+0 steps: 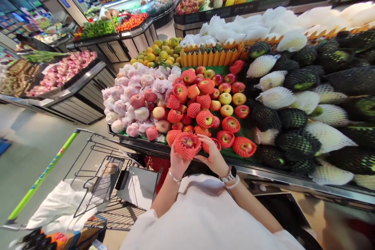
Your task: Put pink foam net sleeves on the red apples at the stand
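An apple in a red foam net (187,145) is held up in front of me, over the near edge of the fruit display. My left hand (178,163) is closed around its left side and underside. From the right, my right hand (215,159) curves with fingertips and thumb against the net's edge, its palm standing off the fruit. Just beyond lie more apples in red foam nets (204,118), partly hidden by my hands. Bare red and yellow apples (225,99) sit behind them in rows on green matting.
Wrapped pink fruit (131,86) is piled to the left, and netted green and white fruit (299,140) to the right. A shopping cart (117,207) with a white cloth (63,207) stands at my left. Onions (66,71) fill another stand farther left.
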`<action>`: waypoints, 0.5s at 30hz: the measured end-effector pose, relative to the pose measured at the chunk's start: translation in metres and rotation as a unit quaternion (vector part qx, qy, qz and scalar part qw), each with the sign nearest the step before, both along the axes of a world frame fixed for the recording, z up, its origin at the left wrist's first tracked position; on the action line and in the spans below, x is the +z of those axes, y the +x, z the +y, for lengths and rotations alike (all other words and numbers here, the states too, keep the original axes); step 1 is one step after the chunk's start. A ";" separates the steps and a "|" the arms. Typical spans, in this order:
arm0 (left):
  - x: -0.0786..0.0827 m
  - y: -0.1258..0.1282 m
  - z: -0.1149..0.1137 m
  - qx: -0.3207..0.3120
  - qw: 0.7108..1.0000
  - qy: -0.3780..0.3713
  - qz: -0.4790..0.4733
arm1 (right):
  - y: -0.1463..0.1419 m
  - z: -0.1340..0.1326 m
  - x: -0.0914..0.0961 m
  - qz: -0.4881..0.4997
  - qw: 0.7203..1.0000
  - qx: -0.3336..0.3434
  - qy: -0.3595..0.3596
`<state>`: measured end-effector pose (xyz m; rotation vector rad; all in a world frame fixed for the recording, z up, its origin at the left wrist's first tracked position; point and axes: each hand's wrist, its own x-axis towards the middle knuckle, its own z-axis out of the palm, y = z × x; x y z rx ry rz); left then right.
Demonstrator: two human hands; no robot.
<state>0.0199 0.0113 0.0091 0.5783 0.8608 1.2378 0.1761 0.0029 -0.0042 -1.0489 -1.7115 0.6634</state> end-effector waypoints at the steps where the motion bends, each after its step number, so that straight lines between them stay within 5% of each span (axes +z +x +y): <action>1: 0.001 -0.001 0.001 -0.004 1.000 -0.010 -0.016 | -0.002 0.001 0.000 0.003 1.000 -0.001 -0.009; 9: -0.003 -0.005 0.004 0.010 0.997 -0.073 -0.005 | -0.016 -0.005 0.005 0.086 0.995 0.059 -0.009; 15: 0.012 0.006 0.006 -0.033 0.998 -0.043 -0.026 | -0.031 -0.004 0.000 0.173 0.981 0.030 -0.082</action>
